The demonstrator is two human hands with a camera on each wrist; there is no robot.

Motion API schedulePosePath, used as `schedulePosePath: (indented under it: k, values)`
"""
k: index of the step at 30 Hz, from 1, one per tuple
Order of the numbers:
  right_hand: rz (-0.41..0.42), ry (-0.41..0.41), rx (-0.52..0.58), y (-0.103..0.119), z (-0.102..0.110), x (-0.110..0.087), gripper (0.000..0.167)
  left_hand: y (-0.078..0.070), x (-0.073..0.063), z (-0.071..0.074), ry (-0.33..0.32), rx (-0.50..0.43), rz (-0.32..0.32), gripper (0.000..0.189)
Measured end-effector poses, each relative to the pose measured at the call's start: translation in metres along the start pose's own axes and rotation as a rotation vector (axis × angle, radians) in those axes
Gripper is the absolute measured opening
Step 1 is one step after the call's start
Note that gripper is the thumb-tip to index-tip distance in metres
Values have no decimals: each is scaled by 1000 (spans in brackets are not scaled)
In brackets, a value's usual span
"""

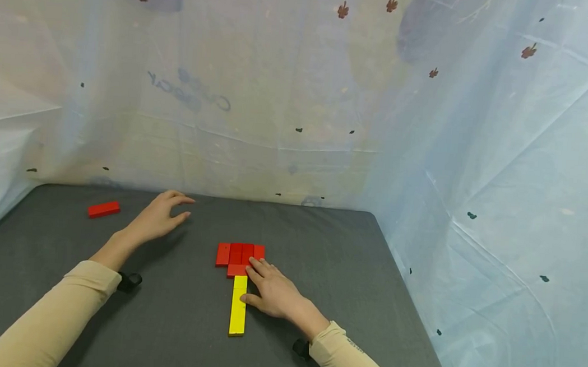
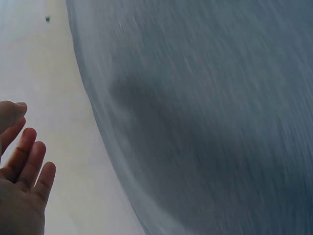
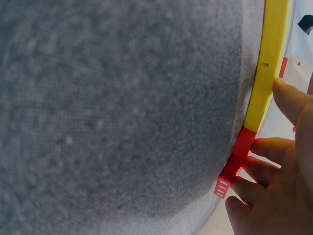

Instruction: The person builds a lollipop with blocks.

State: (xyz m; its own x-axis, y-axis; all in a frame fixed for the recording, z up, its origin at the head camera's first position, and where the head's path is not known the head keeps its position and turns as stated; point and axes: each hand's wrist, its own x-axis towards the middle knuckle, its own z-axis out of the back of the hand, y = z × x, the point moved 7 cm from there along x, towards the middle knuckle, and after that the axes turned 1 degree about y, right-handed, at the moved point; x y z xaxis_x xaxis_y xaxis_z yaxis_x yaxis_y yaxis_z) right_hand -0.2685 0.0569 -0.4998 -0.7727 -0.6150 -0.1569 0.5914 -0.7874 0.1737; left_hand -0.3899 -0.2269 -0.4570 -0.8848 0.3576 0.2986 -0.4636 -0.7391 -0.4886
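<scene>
My right hand (image 1: 276, 292) rests beside a flat group of red blocks (image 1: 236, 253), its fingertips touching the group's right side. Its thumb meets the right edge of a yellow strip (image 1: 238, 312), which runs from the red group toward me and shows a seam near its far end. In the right wrist view, straight fingers (image 3: 266, 149) touch the red blocks and the thumb lies against the yellow strip (image 3: 268, 63). Off to the left, my left hand (image 1: 156, 219) hovers over the table with thumb and fingers apart, holding nothing. Its palm (image 2: 22, 203) shows at the left wrist view's edge.
A single red block (image 1: 103, 209) lies at the table's far left, beyond my left forearm. Dark grey cloth covers the table (image 1: 178, 333). A pale printed sheet (image 1: 269, 92) hangs behind the table and along its right side.
</scene>
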Motion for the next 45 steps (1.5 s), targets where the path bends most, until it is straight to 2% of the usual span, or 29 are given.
schedulePosePath:
  k: [8, 13, 18, 23, 32, 38, 45]
  values:
    - [1, -4, 9, 1, -1, -1, 74, 34, -22, 33, -25, 40, 59, 38]
    - [3, -2, 8, 1, 0, -2, 74, 60, -39, 51, -42, 60, 118, 40]
    - [-5, 6, 6, 1, 0, -2, 75, 85, -54, 67, -53, 79, 177, 41]
    - [-18, 13, 5, 0, 0, -2, 75, 106, -64, 79, -59, 104, 208, 40]
    - [-9, 8, -7, -1, -2, -3, 75, 137, -84, 86, -63, 143, 288, 39]
    - [-13, 11, -4, -2, -2, -4, 75, 149, -84, 84, -40, 150, 318, 39]
    - [-10, 12, -7, -1, -2, -3, 75, 162, -90, 80, 3, 162, 382, 41]
